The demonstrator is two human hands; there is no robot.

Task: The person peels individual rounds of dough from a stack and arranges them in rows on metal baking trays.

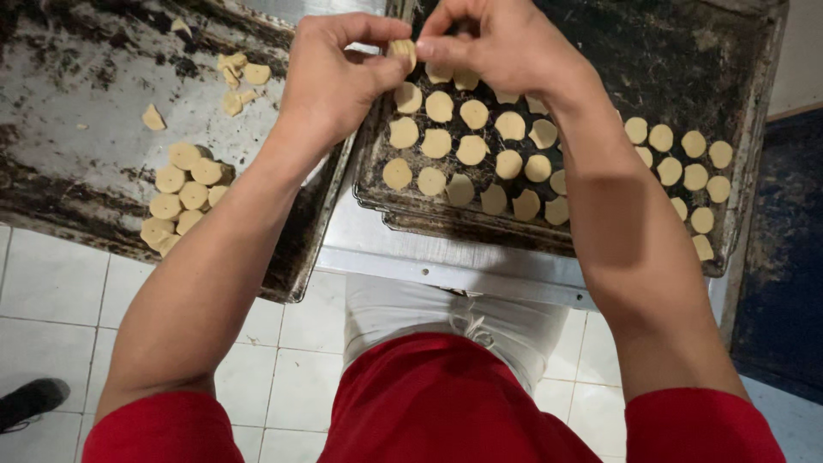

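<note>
My left hand (330,81) and my right hand (497,43) meet above the far edge of a dark baking tray (754,77), both pinching one small pale dough piece (401,51) between their fingertips. Under them the tray holds rows of round, flat dough discs (471,147), with more discs (686,163) to the right of my right forearm. To the left, a second blackened metal tray (77,111) carries a heap of cut dough rounds (180,197) and a few scraps (236,77).
Both trays rest on a metal table whose front edge (446,274) runs just in front of my body. White floor tiles (51,300) lie below, with a dark shoe (30,401) at the lower left and a dark blue surface (784,257) at the right.
</note>
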